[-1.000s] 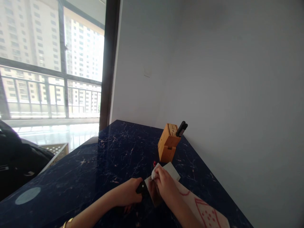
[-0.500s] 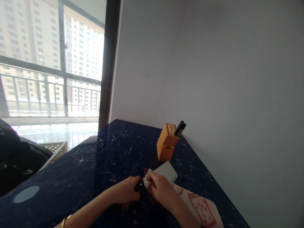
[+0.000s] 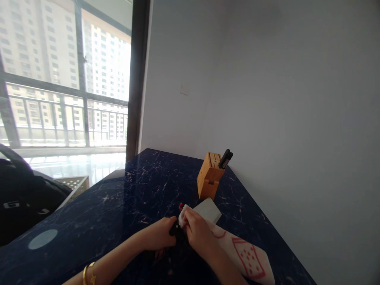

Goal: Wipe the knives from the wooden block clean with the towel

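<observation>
My left hand point(image 3: 163, 233) is closed around the black riveted handle of a knife point(image 3: 175, 227). Beyond my fingers lies a broad, pale rectangular surface point(image 3: 208, 209), which looks like the knife's wide blade, though its join to the handle is covered. My right hand point(image 3: 196, 229) pinches a bunched end of a white cloth with red drawings point(image 3: 249, 255) against the knife close to the handle. The rest of the cloth trails under my right forearm. A small red bit point(image 3: 181, 206) shows at the bunched end.
A wooden knife block point(image 3: 209, 180) with black handles point(image 3: 226, 158) in it stands just past the pale blade. The dark blue marbled table point(image 3: 160, 178) meets a wall on the right. A pale round patch point(image 3: 43, 239) and a black bag point(image 3: 29, 194) are on the left.
Both hands have shifted very slightly upward in view, still on the knife and cloth. The whole view has turned a little to the left.
</observation>
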The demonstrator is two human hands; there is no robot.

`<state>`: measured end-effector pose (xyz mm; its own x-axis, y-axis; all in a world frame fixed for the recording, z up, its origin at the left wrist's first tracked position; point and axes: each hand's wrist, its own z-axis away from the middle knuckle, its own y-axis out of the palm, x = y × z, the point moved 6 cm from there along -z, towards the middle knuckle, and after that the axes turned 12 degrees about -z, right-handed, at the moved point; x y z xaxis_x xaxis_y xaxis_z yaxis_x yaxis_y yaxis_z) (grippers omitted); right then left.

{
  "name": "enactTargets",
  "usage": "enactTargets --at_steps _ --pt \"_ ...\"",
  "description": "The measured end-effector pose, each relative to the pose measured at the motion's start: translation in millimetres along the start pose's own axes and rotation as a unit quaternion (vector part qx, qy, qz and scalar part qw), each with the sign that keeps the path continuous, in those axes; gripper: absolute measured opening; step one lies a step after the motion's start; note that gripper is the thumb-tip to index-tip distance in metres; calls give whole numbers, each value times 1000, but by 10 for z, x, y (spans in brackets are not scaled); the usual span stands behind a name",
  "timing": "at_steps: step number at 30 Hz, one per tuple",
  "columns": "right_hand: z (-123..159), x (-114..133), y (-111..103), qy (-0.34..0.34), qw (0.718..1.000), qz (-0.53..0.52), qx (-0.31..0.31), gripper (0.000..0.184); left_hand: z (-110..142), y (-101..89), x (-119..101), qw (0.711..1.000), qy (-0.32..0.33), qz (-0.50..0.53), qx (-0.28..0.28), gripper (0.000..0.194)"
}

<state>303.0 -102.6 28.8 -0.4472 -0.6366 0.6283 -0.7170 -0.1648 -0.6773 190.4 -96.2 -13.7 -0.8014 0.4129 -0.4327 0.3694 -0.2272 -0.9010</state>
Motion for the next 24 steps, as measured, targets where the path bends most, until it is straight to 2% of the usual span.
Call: enactTargets --at_steps 2,6,8,15,17,22,24 --pt "-24 23 4 -11 1000 4 -1 22 1 5 -5 1000 -1 0 3 20" --pt "39 48 -43 23 997 6 77 23 15 11 -6 1000 -7 -2 10 15" --pt "91 41 -60 37 995 17 91 23 16 7 -8 1000 -2 1 12 15" --pt "30 -23 88 1 997 70 8 25 -4 1 -32 1000 21 7 16 21" --pt "19 -28 92 -1 997 73 12 26 -3 5 -37 1000 23 8 16 21" --pt "111 -15 28 2 995 62 75 25 12 2 -16 1000 14 3 8 15" --pt "130 -25 26 4 996 54 72 25 11 -1 -8 1000 12 0 6 15"
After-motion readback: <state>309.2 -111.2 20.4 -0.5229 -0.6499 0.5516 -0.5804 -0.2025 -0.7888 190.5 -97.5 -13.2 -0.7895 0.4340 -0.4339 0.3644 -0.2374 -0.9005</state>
